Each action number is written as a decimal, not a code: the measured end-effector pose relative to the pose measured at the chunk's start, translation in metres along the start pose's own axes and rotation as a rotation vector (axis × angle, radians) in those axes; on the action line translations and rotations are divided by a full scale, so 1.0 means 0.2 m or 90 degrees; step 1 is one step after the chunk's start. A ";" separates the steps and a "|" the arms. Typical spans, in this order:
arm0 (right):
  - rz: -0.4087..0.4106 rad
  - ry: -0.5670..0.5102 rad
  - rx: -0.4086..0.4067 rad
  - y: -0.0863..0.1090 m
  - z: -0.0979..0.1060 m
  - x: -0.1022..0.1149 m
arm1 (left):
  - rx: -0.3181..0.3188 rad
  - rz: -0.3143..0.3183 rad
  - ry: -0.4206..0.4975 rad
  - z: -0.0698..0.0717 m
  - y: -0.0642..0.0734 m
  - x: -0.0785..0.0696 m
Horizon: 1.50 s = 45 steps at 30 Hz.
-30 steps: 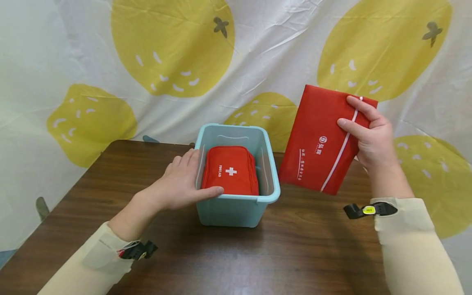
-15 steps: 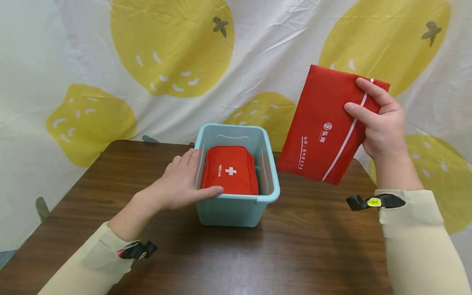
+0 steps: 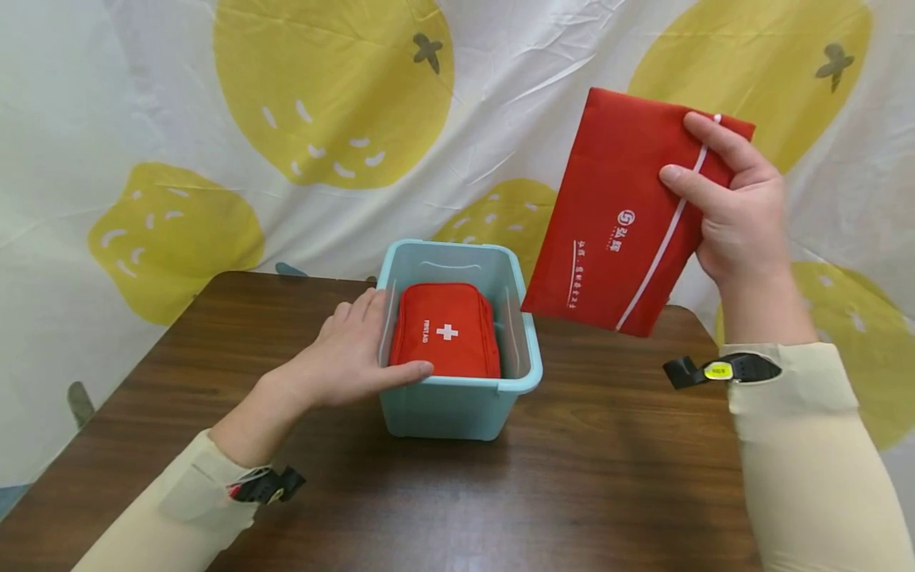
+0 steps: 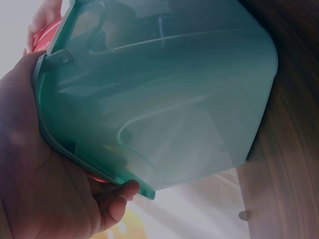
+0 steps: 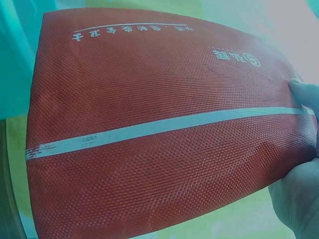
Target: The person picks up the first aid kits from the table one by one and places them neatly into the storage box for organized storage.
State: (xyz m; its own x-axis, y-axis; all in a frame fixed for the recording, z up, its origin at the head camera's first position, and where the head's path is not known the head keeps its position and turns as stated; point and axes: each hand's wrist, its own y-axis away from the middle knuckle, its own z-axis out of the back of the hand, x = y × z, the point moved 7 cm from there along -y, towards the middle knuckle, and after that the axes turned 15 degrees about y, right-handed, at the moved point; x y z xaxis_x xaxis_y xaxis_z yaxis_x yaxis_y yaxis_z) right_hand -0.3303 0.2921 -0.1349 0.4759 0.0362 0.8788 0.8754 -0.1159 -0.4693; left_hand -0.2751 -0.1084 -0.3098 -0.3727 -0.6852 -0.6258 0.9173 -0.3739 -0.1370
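Observation:
A light blue plastic bin [image 3: 443, 409] stands on the table. Inside it sits a red first aid bag [image 3: 468, 349] with a white cross. My left hand [image 3: 343, 349] holds the bin's near left corner, thumb lying along the front rim; in the left wrist view its fingertips [image 4: 127, 191] bend at the rim. Up to the right, my right hand [image 3: 743, 210] pinches a flat red pouch [image 3: 608, 167] by one end, thumb and a finger on its printed face. The pouch tilts, its lower left corner overlapping the bin's right rim in the head view; contact cannot be told.
The dark wooden table [image 3: 457, 508] extends around the bin. Behind it hangs a white cloth [image 3: 515, 63] printed with large yellow fruit. Black straps with small devices sit on both sleeve cuffs [image 3: 779, 361].
My right hand has lifted the red pouch; it rose first rightward, then slightly back to the left. My left hand, the bin and the first aid bag have stayed in place.

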 end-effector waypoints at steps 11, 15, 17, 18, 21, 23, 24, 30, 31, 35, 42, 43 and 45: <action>0.016 -0.006 0.019 -0.04 -0.22 0.03 | -0.001 0.001 0.002 -0.01 0.00 -0.01; 0.012 -0.013 0.032 -0.06 -0.30 0.02 | -0.003 -0.001 0.002 -0.01 0.00 -0.01; 0.016 -0.015 0.040 -0.06 -0.35 0.02 | -0.006 -0.005 0.002 -0.01 -0.01 -0.01; 0.021 -0.018 0.045 -0.07 -0.37 0.01 | -0.007 -0.007 0.002 -0.01 -0.01 -0.01; 0.024 -0.020 0.052 -0.08 -0.43 0.00 | -0.008 -0.008 0.002 -0.01 -0.01 -0.02; 0.023 -0.024 0.056 -0.08 -0.47 0.00 | -0.007 -0.005 0.004 -0.01 0.00 -0.02; 0.024 -0.022 0.057 -0.08 -0.49 -0.01 | -0.006 -0.004 0.004 -0.01 0.00 -0.02; 0.009 -0.008 0.079 -0.06 -0.61 -0.06 | -0.001 0.006 0.006 -0.01 0.00 -0.02; 0.002 -0.005 0.084 -0.06 -0.63 -0.07 | -0.001 0.007 0.006 -0.01 0.00 -0.02; -0.019 0.022 0.103 -0.03 -0.70 -0.13 | -0.002 0.006 0.010 -0.02 0.00 -0.02; -0.050 0.052 0.140 0.02 -0.78 -0.23 | -0.004 -0.002 0.015 -0.02 0.00 -0.04; -0.055 0.056 0.146 0.03 -0.79 -0.24 | -0.004 -0.001 0.016 -0.02 0.00 -0.04; -0.066 0.066 0.156 0.04 -0.80 -0.28 | -0.001 0.001 0.017 -0.03 0.00 -0.04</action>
State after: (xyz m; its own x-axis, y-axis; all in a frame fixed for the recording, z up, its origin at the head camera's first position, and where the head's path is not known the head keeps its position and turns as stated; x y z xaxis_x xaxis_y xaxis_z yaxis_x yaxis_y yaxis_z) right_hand -0.3629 0.1299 -0.1739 0.3829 -0.0685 0.9213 0.9193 0.1265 -0.3727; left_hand -0.2714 -0.0989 -0.3081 -0.3675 -0.6687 -0.6464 0.9181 -0.3718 -0.1374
